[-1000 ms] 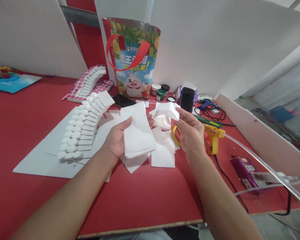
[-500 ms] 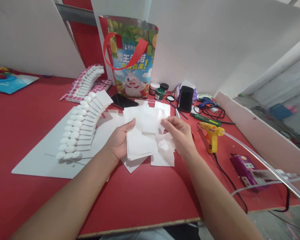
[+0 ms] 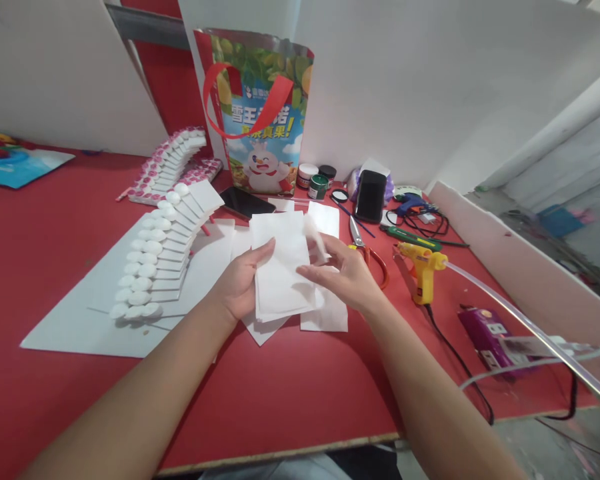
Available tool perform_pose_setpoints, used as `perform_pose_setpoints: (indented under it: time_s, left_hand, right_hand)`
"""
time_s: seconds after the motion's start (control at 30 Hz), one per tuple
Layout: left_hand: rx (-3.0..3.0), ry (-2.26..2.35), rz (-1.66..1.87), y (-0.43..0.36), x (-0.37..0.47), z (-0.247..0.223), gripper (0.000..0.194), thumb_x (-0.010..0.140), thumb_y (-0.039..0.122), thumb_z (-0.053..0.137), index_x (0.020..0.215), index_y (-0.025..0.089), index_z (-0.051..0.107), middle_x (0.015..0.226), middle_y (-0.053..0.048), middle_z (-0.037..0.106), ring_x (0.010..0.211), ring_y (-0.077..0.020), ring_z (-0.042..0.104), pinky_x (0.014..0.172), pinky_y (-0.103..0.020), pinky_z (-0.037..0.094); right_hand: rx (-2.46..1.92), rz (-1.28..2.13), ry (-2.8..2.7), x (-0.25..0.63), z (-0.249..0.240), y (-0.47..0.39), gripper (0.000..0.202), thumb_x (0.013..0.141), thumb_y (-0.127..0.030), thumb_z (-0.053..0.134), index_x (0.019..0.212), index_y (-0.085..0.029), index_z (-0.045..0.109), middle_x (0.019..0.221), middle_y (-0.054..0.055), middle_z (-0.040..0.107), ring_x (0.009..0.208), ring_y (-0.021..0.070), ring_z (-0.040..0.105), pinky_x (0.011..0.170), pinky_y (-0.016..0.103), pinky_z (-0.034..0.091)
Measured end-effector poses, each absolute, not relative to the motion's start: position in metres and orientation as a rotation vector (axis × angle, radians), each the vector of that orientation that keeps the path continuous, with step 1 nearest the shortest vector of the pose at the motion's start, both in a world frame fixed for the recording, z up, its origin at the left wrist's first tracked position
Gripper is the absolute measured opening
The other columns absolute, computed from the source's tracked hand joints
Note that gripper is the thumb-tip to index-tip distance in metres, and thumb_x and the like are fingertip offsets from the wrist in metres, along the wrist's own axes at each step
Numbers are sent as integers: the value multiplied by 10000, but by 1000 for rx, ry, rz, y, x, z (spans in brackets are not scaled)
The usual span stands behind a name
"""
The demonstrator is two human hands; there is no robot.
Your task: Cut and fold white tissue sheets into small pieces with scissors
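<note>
My left hand (image 3: pixel 245 280) is closed on a stack of thin white paper sheets (image 3: pixel 283 287), its thumb pressed on the top sheet. A small curled piece of white paper (image 3: pixel 316 237) sits among the fingers of my right hand (image 3: pixel 343 267). The right thumb reaches over the right edge of the stack. More white sheets (image 3: pixel 325 320) lie on the table beneath. To the left, a curved row of white strips with round white discs (image 3: pixel 145 257) rests on a grey-white board (image 3: pixel 75 313).
Orange-handled scissors (image 3: pixel 375 263) and a yellow glue gun (image 3: pixel 423 270) with a long clear stick lie right of my hands. A printed bag (image 3: pixel 265 120), paint jars (image 3: pixel 319 187) and a black phone (image 3: pixel 247 202) stand or lie behind. A purple box (image 3: pixel 487 340) is at far right.
The small paper piece has come off the top of the stack and curled in my right hand. That hand has shifted slightly left and down, uncovering the scissors. My left hand keeps the stack.
</note>
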State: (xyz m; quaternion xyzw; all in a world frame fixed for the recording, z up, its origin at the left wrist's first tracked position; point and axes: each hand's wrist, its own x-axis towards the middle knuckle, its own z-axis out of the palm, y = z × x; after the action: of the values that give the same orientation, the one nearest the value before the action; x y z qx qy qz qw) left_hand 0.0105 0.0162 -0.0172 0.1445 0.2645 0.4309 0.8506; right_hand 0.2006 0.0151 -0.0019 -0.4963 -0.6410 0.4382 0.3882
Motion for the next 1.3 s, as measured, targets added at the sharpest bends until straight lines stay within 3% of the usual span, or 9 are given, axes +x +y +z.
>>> perform_pose_setpoints:
  time_s: [0.07, 0.17, 0.37, 0.53, 0.73, 0.83, 1.03, 1.17, 1.3]
  left_hand:
    - [335, 512, 909, 16, 10, -20, 575, 989, 318, 533, 1502, 61, 486, 1237, -197, 741, 1204, -355, 680, 1135, -519, 439]
    - [356, 473, 882, 17, 9, -24, 576, 993, 337, 519, 1496, 58, 493, 1271, -207, 723, 1249, -358, 652, 1141, -518, 432]
    - [346, 487, 870, 16, 9, -22, 579, 989, 340, 533, 1493, 57, 497, 1302, -204, 709, 1278, -346, 633, 1147, -505, 430]
    - [342, 551, 893, 15, 11, -19, 522, 988, 312, 536, 1441, 52, 557, 1226, -194, 747, 1194, -345, 686, 1121, -510, 457]
    - [390, 506, 853, 14, 12, -20, 492, 992, 326, 525, 1398, 58, 598, 1209, -189, 754, 1165, -345, 702, 1099, -505, 476]
    - [391, 491, 853, 14, 12, -21, 483, 988, 328, 530, 1383, 62, 609, 1223, -187, 750, 1179, -344, 694, 1093, -503, 481]
    - [408, 487, 872, 14, 13, -21, 460, 984, 296, 548, 1377, 67, 622, 1175, -170, 770, 1188, -327, 693, 1114, -456, 468]
    - [414, 488, 857, 13, 13, -22, 487, 988, 312, 539, 1404, 66, 598, 1214, -181, 754, 1191, -333, 690, 1105, -472, 475]
    - [379, 498, 868, 15, 11, -22, 534, 992, 335, 529, 1451, 63, 547, 1255, -197, 733, 1209, -346, 678, 1104, -504, 470]
  right_hand:
    - [-1264, 1167, -1573, 201, 0, 13, 431, 815, -593, 729, 968, -190, 733, 981, 75, 743, 869, 218, 689, 745, 327, 543]
    - [-1277, 1286, -1385, 203, 1, 13, 542, 924, -684, 513, 799, -194, 708, 811, 69, 716, 761, 208, 668, 661, 310, 515]
    - [-1279, 1144, -1325, 207, -5, 21, 355, 874, -499, 667, 712, -184, 665, 595, -21, 532, 539, 102, 435, 540, 259, 371]
    - [-1224, 1261, -1300, 204, 5, 19, 450, 829, -611, 687, 731, -172, 674, 698, 18, 631, 585, 98, 496, 543, 246, 375]
    - [-1309, 1186, -1285, 204, 11, 16, 310, 809, -436, 715, 663, -168, 662, 562, -15, 590, 484, 65, 401, 495, 234, 303]
    - [-1280, 1174, -1213, 205, 9, 17, 212, 773, -357, 712, 691, -167, 667, 570, -17, 600, 479, 68, 435, 483, 231, 300]
    - [-1321, 1243, -1314, 205, 14, 15, 454, 790, -608, 714, 694, -170, 643, 616, 23, 648, 526, 97, 513, 491, 239, 345]
    - [-1331, 1210, -1325, 206, 12, 15, 305, 779, -438, 764, 692, -167, 657, 558, -15, 611, 468, 62, 435, 487, 228, 322]
    - [-1170, 1312, -1173, 211, 9, 19, 284, 707, -375, 838, 662, -170, 646, 548, -33, 590, 480, 60, 488, 497, 212, 370]
